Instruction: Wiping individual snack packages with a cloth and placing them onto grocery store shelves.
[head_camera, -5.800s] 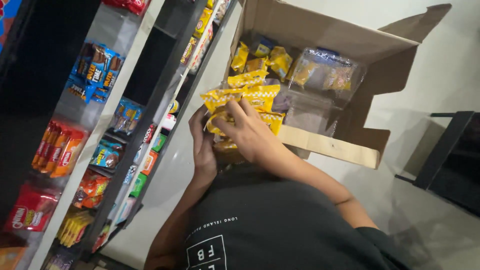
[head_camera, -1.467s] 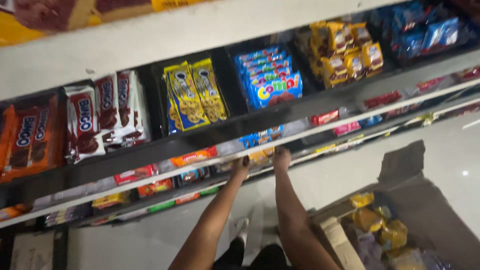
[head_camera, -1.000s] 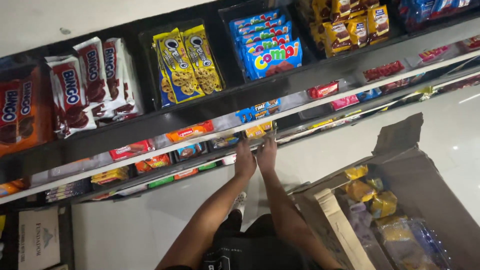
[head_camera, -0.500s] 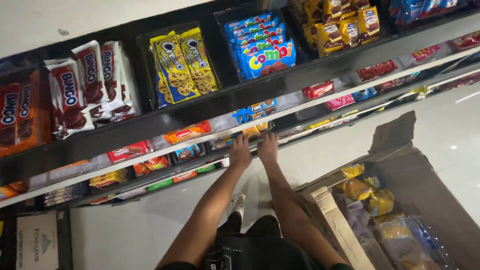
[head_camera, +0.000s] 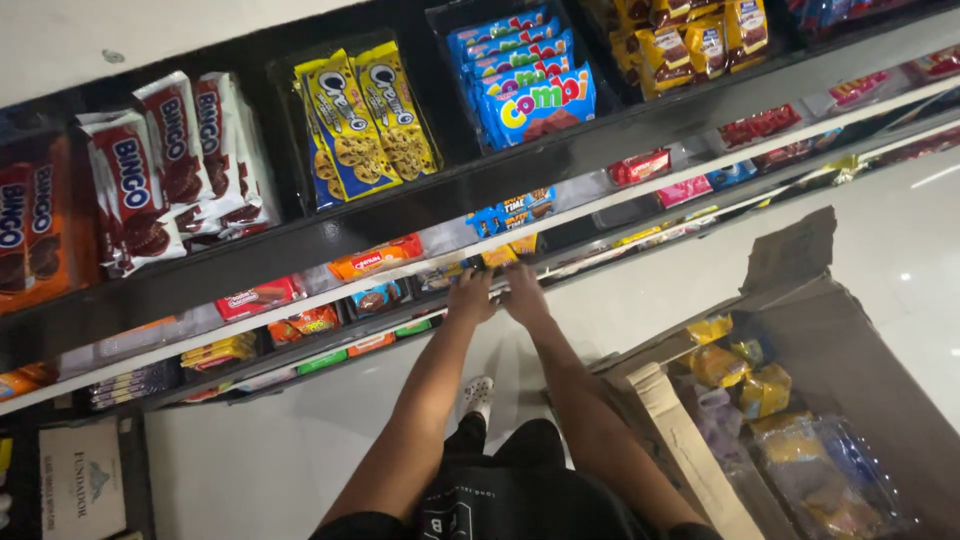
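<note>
Both hands reach to a low shelf (head_camera: 330, 290): the left hand (head_camera: 470, 297) and right hand (head_camera: 522, 287) lie side by side at yellow packets (head_camera: 508, 252). An open cardboard box (head_camera: 800, 330) with yellow packs stands on the floor to the right.

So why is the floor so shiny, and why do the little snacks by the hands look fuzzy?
Head view: ceiling lights bounce off the glossy floor as pale streaks; the big packs on the top shelf are sharp, but the lower shelves and the yellow packets at both hands look soft; the shelves tilt because the camera leans.
</note>
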